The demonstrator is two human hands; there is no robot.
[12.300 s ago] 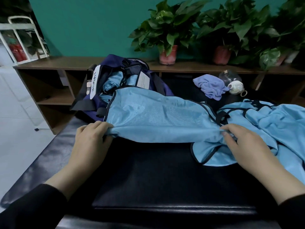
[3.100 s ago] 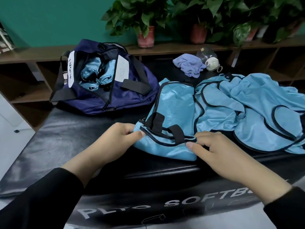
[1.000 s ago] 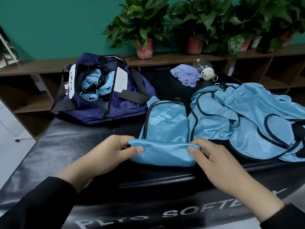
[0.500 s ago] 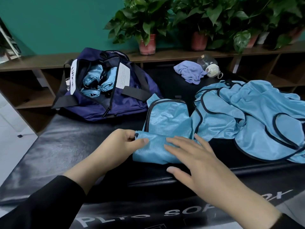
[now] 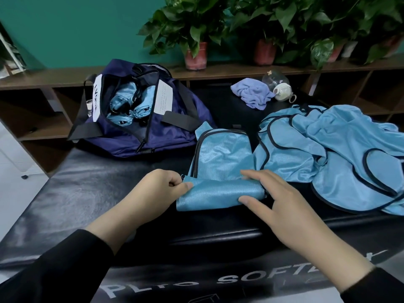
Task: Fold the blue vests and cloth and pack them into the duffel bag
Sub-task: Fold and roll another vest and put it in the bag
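Since half a second ago the right hand (image 5: 282, 200) has slid to the right end of the half-rolled vest (image 5: 218, 182) at frame centre, fingers curled round it, while the left hand (image 5: 157, 191) pinches the left end, probably to keep the roll tight. One heap of loose vests (image 5: 328, 154) lies right. One duffel bag (image 5: 140, 119), upper left on the table (image 5: 76, 193), holds rolled vests. One cloth (image 5: 251, 94) sits behind.
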